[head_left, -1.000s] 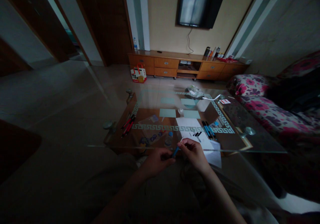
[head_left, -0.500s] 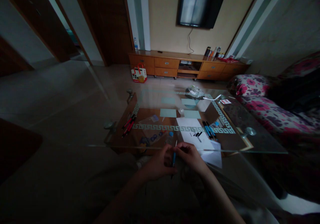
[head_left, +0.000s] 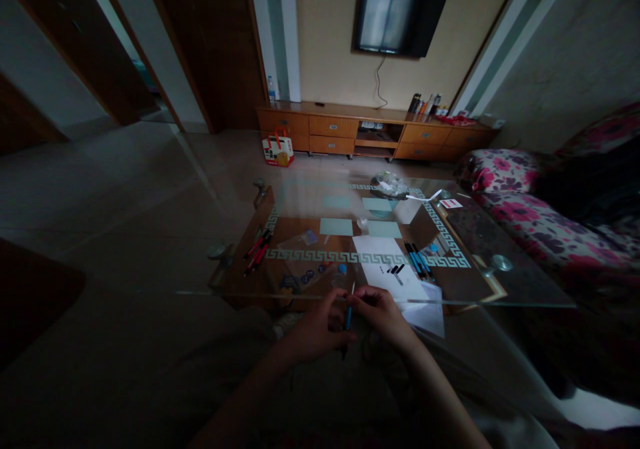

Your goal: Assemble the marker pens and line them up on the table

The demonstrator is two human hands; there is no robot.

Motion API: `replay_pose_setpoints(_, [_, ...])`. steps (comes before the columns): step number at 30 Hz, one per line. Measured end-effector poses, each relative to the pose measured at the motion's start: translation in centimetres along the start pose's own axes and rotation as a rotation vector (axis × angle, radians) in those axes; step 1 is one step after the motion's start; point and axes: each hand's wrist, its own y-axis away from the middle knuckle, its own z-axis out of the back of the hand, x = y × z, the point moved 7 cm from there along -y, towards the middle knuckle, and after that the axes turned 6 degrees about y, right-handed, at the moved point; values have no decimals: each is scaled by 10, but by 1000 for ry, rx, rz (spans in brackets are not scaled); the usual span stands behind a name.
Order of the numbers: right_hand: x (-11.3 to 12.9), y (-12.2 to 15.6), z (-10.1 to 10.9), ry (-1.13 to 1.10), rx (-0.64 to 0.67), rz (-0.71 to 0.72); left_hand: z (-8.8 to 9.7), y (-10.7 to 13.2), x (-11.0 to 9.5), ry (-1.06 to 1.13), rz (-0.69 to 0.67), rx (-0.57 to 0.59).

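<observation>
While the left hand [head_left: 319,325] curls round a slim blue pen [head_left: 348,318], the right hand [head_left: 379,310] closes its fingertips near the upper end, so in the head view both grips are narrow and meet on one barrel. It is held just in front of the near edge of the glass table [head_left: 530,301], a thin pale piece [head_left: 353,287] standing up from its top. Whether that piece is joined to the pen I cannot tell. Work this fine would go best with the lower grip firm, the upper pinch light, and any push or pull along the barrel's length, since sideways force could bend something so thin.

Clear, hard and slick, the tabletop carries a frosted key-pattern border. A smooth white sheet [head_left: 370,252] lies toward the near edge, with short black cylinders [head_left: 397,269] on it. Straight blue-and-black pens [head_left: 419,262] lie beside its right side; red-and-black pens [head_left: 257,252] lie toward the table's left edge. Near the far edge sits a crumpled, see-through plastic bag [head_left: 391,185].
</observation>
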Motion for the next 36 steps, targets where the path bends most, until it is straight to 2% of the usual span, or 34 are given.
replay_pose_setpoints(6, [11,1,-7,7,42,-2,2,0,-2,-23,-38,1])
replay_pose_setpoints(15, [7,0,-9,-33,69,23,1,-2,4,30,-70,8])
replay_pose_setpoints(23, [15,2,-11,-23,74,15,1,-2,2,23,-72,6])
replay_pose_setpoints(36, [6,1,-12,-62,88,23,0,-1,-2,60,-52,15])
